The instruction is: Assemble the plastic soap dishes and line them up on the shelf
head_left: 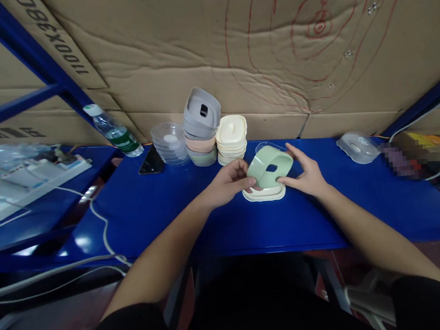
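A pale green plastic shell with a square hole in its top is held tilted between both hands, over a cream base piece lying on the blue table. My left hand grips the shell's left edge with curled fingers. My right hand holds its right edge, fingers partly spread along the rim. A clear plastic lid lies just behind the shell.
Behind stand stacks of clear lids, grey and pastel shells and cream bases. A phone, a water bottle, a clear tray at right, and cables at left. A cardboard wall backs the table.
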A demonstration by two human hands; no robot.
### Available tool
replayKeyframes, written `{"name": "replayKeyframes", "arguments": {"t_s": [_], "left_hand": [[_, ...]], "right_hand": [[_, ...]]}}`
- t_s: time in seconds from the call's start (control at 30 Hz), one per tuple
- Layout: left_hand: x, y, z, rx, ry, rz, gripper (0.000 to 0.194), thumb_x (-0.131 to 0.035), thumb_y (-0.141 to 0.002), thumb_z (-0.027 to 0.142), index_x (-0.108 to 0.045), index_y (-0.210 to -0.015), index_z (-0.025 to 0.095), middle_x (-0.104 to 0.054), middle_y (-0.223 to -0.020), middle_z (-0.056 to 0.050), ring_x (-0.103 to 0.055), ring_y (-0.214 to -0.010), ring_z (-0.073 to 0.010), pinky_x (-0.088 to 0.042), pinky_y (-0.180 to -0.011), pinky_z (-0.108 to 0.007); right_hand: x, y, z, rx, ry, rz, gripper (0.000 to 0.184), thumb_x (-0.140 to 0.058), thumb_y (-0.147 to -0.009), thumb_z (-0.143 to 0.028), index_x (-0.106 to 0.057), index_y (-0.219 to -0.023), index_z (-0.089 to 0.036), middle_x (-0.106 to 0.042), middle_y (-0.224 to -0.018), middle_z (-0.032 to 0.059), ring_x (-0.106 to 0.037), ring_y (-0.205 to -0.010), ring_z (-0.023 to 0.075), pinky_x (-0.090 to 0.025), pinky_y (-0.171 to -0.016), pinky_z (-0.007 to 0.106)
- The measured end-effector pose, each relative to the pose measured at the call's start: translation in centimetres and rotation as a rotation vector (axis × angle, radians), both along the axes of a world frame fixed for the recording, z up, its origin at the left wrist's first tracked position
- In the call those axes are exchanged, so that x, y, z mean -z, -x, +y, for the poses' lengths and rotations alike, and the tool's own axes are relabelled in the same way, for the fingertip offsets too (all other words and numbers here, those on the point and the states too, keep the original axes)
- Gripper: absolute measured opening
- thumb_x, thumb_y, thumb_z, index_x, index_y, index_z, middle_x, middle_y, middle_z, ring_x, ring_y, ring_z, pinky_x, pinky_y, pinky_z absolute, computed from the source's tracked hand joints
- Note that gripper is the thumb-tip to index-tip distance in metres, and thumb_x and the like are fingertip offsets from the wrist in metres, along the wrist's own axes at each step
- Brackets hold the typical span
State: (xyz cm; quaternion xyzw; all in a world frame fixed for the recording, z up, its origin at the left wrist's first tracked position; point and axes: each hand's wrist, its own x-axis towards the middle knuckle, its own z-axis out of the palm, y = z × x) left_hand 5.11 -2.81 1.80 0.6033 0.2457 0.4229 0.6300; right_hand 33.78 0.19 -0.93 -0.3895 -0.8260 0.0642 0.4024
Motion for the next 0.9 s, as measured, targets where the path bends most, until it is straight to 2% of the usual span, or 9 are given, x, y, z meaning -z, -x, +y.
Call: {"name": "replayKeyframes", "arguments": {"t_s": [0.1,0.17,0.3,0.47,0.57,0.63,0.7,0.8,0.9], "left_hand": [[0.5,-0.1,0.4,-0.018,0.069,0.024,0.048,-0.082,-0.082,0.046,-0.047,-0.103,0.022,-0.071,-0.078,0.001,-0.077,-0.074,-0.0193,-0.057,-0.064,-0.027],[0.7,0.0,0.6,-0.041,0.087,0.044,0.054,-0.082,-0.081,0.047,-0.046,-0.114,0.022,-0.071,-0.078,0.001,-0.076,-0.070,-0.0193,-0.058,-0.065,-0.030],[0.8,0.0,0.9,-0.112,0.102,0.033,0.064,-0.082,-0.079,0.052,-0.046,-0.122,0.022,-0.071,-0.082,0.000,-0.072,-0.067,-0.0173,-0.061,-0.068,-0.034],[0.7,-0.2,0.8,-0.175,0.127,-0.011,0.058,-0.075,-0.083,0.056,-0.047,-0.121,0.022,-0.071,-0.085,0.000,-0.073,-0.068,-0.0180,-0.063,-0.072,-0.038],[0.8,-0.3,0.7,-0.178,0.125,0.045,0.067,-0.070,-0.087,0.055,-0.040,-0.138,0.023,-0.071,-0.083,0.000,-0.075,-0.068,-0.0210,-0.061,-0.065,-0.035],[0.7,-0.2,0.5,-0.199,0.078,0.148,0.076,-0.065,-0.090,0.053,-0.030,-0.151,0.023,-0.069,-0.079,0.001,-0.075,-0.066,-0.0213,-0.058,-0.059,-0.032],[0.5,0.0,0.3,-0.233,-0.042,0.330,0.077,-0.061,-0.093,0.050,-0.029,-0.157,0.021,-0.069,-0.078,0.001,-0.073,-0.064,-0.0200,-0.056,-0.060,-0.032],[-0.1,0.5,0.1,-0.287,-0.287,0.729,0.065,-0.059,-0.094,0.048,-0.047,-0.150,0.017,-0.073,-0.083,-0.003,-0.071,-0.072,-0.0205,-0.053,-0.069,-0.033],[-0.6,0.7,0.1,-0.282,-0.384,0.990,0.056,-0.057,-0.095,0.049,-0.058,-0.141,0.017,-0.075,-0.087,-0.005,-0.070,-0.079,-0.0223,-0.049,-0.071,-0.032]], "right_hand": [[-0.5,-0.1,-0.3,0.043,0.081,0.083,0.057,-0.063,-0.094,-0.057,-0.061,-0.145,-0.030,-0.076,-0.118,0.0093,-0.074,-0.101,0.0288,-0.061,-0.093,0.050],[-1.0,0.0,-0.6,0.083,0.105,0.104,0.041,-0.056,-0.099,-0.053,-0.071,-0.130,-0.030,-0.078,-0.108,0.0083,-0.074,-0.094,0.0263,-0.061,-0.089,0.047],[-1.4,-0.2,-0.5,0.049,0.119,0.129,0.045,-0.060,-0.095,-0.058,-0.072,-0.127,-0.029,-0.077,-0.107,0.0085,-0.072,-0.090,0.0254,-0.061,-0.084,0.045],[-0.9,-0.7,-0.1,0.006,0.187,0.134,0.053,-0.059,-0.094,-0.065,-0.072,-0.125,-0.025,-0.078,-0.096,0.0068,-0.073,-0.080,0.0230,-0.060,-0.076,0.038],[-0.5,-0.6,-0.1,0.039,0.215,0.106,0.047,-0.058,-0.098,-0.058,-0.071,-0.127,-0.024,-0.078,-0.097,0.0062,-0.072,-0.081,0.0216,-0.058,-0.075,0.036],[-0.2,-0.6,0.0,0.057,0.243,0.110,0.044,-0.056,-0.100,-0.055,-0.071,-0.125,-0.024,-0.078,-0.095,0.0055,-0.072,-0.079,0.0209,-0.057,-0.073,0.034],[0.0,-0.6,0.3,0.068,0.283,0.124,0.041,-0.056,-0.100,-0.055,-0.073,-0.121,-0.024,-0.079,-0.094,0.0052,-0.071,-0.077,0.0207,-0.056,-0.070,0.033],[0.3,-0.6,0.8,0.070,0.341,0.133,0.038,-0.057,-0.099,-0.053,-0.075,-0.114,-0.024,-0.079,-0.098,0.0054,-0.072,-0.081,0.0225,-0.056,-0.071,0.034],[0.6,-0.6,1.2,0.075,0.373,0.099,0.035,-0.055,-0.099,-0.050,-0.076,-0.109,-0.024,-0.080,-0.104,0.0054,-0.074,-0.089,0.0246,-0.056,-0.077,0.036]]}}
